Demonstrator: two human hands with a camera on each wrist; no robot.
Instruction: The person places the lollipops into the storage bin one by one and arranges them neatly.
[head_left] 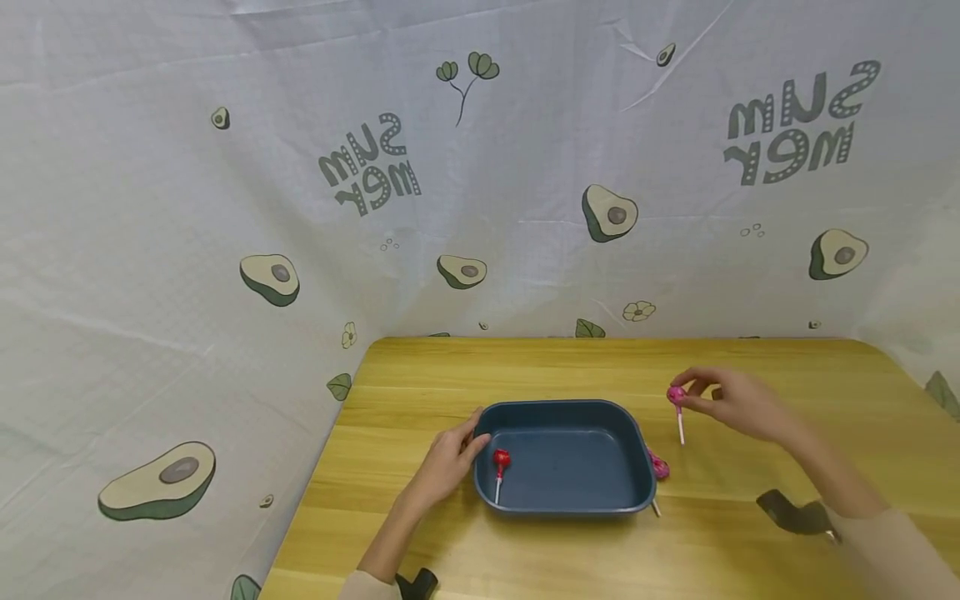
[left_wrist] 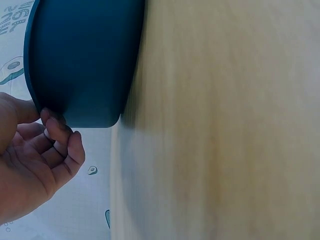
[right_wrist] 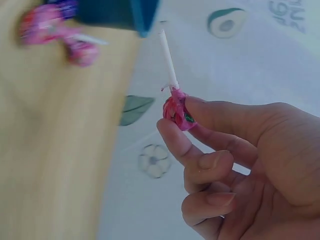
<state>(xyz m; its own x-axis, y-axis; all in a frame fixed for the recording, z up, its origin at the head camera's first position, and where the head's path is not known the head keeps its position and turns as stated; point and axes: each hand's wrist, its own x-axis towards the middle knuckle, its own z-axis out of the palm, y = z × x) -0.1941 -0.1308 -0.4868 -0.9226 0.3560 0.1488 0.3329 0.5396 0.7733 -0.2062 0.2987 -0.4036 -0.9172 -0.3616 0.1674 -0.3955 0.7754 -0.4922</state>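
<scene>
A dark blue rectangular box (head_left: 570, 471) stands on the wooden table. My left hand (head_left: 442, 462) grips its left rim, with the thumb over the edge and the fingers at the outer wall, as the left wrist view also shows. Inside, near the left end, lies a red-wrapped lollipop (head_left: 502, 458) with a white stick. To the right of the box my right hand (head_left: 738, 404) pinches a pink-wrapped lollipop (right_wrist: 179, 112) by its candy head between thumb and index finger. Its white stick points down in the head view. The other right fingers are loosely bent.
Beside the box's right wall lie more pink lollipops (head_left: 659, 467), partly hidden by it in the head view. A purple-blue wrapper (right_wrist: 67, 7) shows among them in the right wrist view. A white curtain (head_left: 525, 208) printed with avocados hangs behind the table (head_left: 450, 367).
</scene>
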